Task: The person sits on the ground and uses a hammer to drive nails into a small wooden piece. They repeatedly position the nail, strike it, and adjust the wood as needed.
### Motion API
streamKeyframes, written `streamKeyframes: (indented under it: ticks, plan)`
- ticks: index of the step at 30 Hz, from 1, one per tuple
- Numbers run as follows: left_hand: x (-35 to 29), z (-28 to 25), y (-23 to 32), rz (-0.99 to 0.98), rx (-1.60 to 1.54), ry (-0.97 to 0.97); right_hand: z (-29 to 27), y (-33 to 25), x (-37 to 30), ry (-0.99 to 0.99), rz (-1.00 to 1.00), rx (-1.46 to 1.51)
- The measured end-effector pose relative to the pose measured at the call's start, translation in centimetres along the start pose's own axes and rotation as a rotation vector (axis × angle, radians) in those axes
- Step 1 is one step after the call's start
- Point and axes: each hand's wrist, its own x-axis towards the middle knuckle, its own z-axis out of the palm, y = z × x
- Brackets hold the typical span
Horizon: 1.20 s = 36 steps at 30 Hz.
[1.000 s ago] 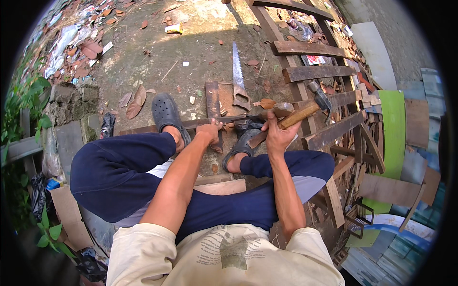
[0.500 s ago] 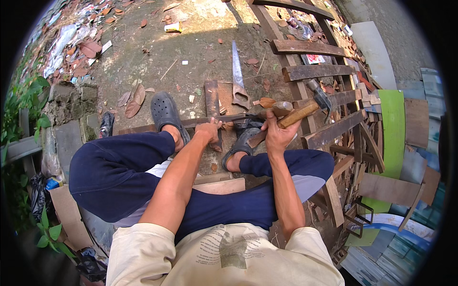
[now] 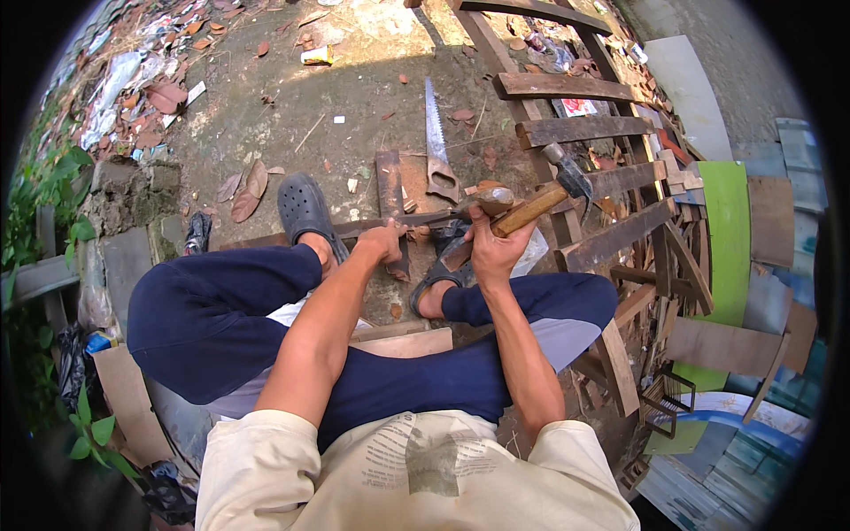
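My right hand (image 3: 498, 252) is wrapped round the wooden handle of a claw hammer (image 3: 531, 209), its metal head up and to the right. Beside those fingers is a rounded wooden end (image 3: 492, 198), whose kind I cannot make out. My left hand (image 3: 382, 241) is closed, fingertips pinched where a dark wooden strip (image 3: 266, 241) crosses a short upright wood piece (image 3: 390, 181); anything between the fingertips is hidden. A handsaw (image 3: 436, 142) lies on the ground just beyond, blade pointing away. My feet, in dark clogs (image 3: 305, 208), stand on either side of the left hand.
A ladder-like frame of wooden slats (image 3: 567, 133) lies to the right, with scrap wood and a green board (image 3: 724, 265) past it. On the left are a broken block (image 3: 133, 195), plants and litter. A yellow-and-white cup (image 3: 317, 55) lies farther off.
My right hand has moved a little to the left, carrying the hammer with it. My left hand stays at the crossing of the wood pieces. A clear plastic bag shows more beside the right hand.
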Motion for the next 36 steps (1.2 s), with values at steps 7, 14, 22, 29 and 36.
streamKeyframes:
  ticks: [7, 14, 22, 29, 36]
  plan:
    - [-5.4, -10.1, 3.9, 0.298, -0.258, 0.110, 0.1, 0.8, -0.8, -0.027, 0.074, -0.006]
    - [-15.1, -14.2, 10.2, 0.676, -0.442, 0.198, 0.1, 0.0, -1.4, -0.022, -0.018, -0.135]
    - [-14.9, -12.1, 12.5, 0.758, -0.577, 0.448, -1.6, -4.5, -1.2, -0.111, 0.236, -0.078]
    - [-13.7, -12.2, 11.3, 0.872, -0.328, 0.581, -5.6, -13.3, -2.0, -0.118, 0.213, -0.438]
    - [-13.4, -12.8, 11.6, 0.853, -0.228, 0.487, -6.4, -16.5, -4.4, -0.254, -0.134, -0.529]
